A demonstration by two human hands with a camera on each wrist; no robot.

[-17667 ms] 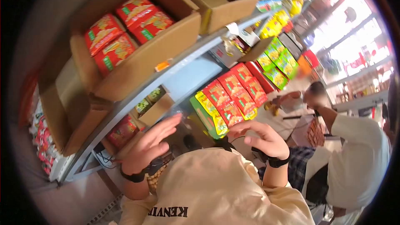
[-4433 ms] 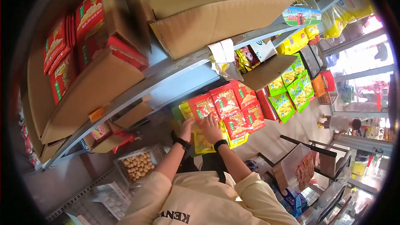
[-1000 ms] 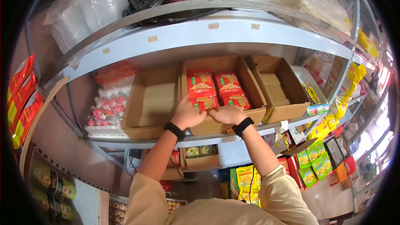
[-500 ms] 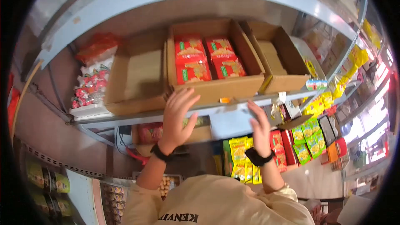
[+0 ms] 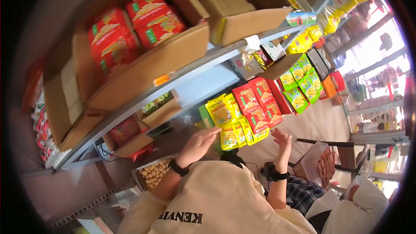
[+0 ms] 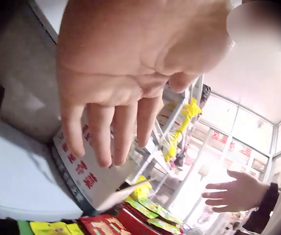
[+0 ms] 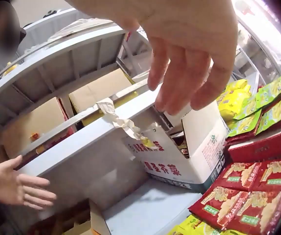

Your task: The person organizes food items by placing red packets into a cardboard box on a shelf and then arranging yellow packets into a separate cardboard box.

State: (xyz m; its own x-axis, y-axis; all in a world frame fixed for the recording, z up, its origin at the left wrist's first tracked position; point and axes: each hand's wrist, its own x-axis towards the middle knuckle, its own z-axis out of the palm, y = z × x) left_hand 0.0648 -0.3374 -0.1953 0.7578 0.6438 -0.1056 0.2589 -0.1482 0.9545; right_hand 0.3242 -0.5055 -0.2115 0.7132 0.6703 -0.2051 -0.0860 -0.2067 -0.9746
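Left hand (image 5: 199, 146) just off the near left corner of the green-sided display box (image 5: 204, 117), black band (image 5: 178, 167) at the wrist; grip spread, fingers straight with gaps between them in the left wrist view, nothing held. Right hand (image 5: 282, 142) beyond the right end of the same near edge; grip likewise spread, thumb apart, fingers lightly bent in the right wrist view, nothing held. Palms turned inward, hands well apart from each other. Between them, yellow snack packets (image 5: 221, 113): some along the display box's left edge, more in an overlapping row along its near edge. Just beside, to the right, glossy red snack packets (image 5: 255, 109); cannot tell whether inside the same box. Further right, green-and-yellow snack packets (image 5: 299, 82) propped in a red display box (image 5: 278, 96). On the lower shelf (image 7: 145, 208), at its right end, white carton with red characters (image 7: 167, 169), flaps up. Above, on the metal upper shelf (image 5: 190, 69): brown cardboard box (image 5: 169, 52) with more red packets inside, its front wall by the shelf's front edge; another cardboard box (image 5: 255, 24) to its right. Near the left forearm, crate of rounded brown items (image 5: 154, 174), too blurred to name. At lower right, person in a white top (image 5: 368, 208), partly cut off.
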